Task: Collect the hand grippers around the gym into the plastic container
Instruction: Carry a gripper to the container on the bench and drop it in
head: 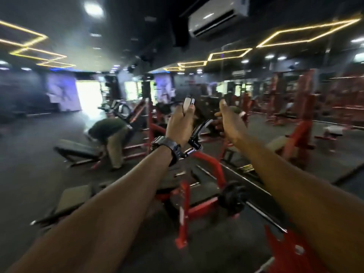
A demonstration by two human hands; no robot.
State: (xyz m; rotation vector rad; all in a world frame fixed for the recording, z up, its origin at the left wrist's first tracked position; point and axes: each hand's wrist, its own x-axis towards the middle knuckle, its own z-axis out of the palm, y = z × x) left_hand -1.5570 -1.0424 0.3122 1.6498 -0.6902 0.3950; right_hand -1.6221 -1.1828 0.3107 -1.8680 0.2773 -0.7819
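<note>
Here, from the head camera, two bare forearms are seen stretched forward over a red steel gym machine frame (pixel 208 164). A black-handled hand gripper with a metal coil spring (pixel 194 140) is held in the left hand (pixel 180 126), whose fingers are curled round one handle; the spring hangs just beside the dark wristwatch (pixel 167 147). The right hand (pixel 231 125) is held apart, fingers relaxed and holding nothing. A bent-over person in a green top (pixel 110 134) is seen beyond, blurred.
</note>
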